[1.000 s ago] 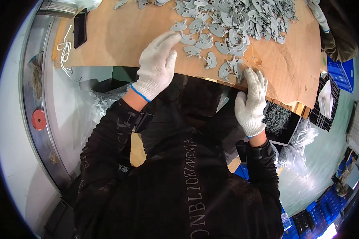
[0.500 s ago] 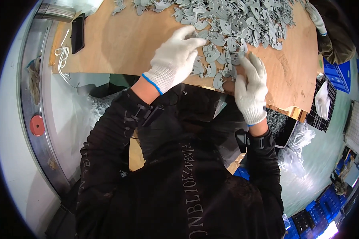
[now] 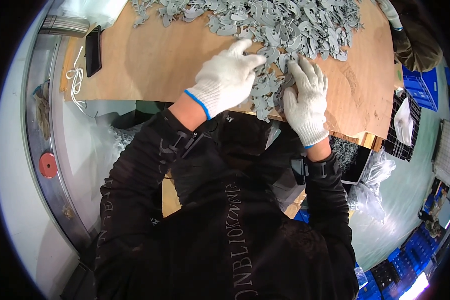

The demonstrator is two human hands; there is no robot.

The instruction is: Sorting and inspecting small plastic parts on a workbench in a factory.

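Observation:
Small grey curved pieces, crescent-like with notched ends, lie heaped in a big pile (image 3: 295, 30) at the far side of the wooden table (image 3: 145, 65). A smaller cluster of grey pieces (image 3: 265, 90) lies between my hands, reaching the near edge. My left hand (image 3: 226, 77), in a white knit glove, is at the cluster's left side with thumb and forefinger apart. On the right, my gloved right hand (image 3: 306, 97) has its fingers stretched forward, their tips touching pieces at the pile's near side. Neither hand visibly grips a piece.
A dark phone (image 3: 93, 51) and a white cord (image 3: 75, 77) lie at the table's left. Another person's gloved hand (image 3: 390, 14) rests at the far right corner. Beyond the right edge are a blue crate (image 3: 419, 87) and a black wire rack (image 3: 397, 135).
My right hand has moved forward and slightly left, its fingers straightening over the pieces. Some pieces between my hands have shifted. The whole view has tilted a little.

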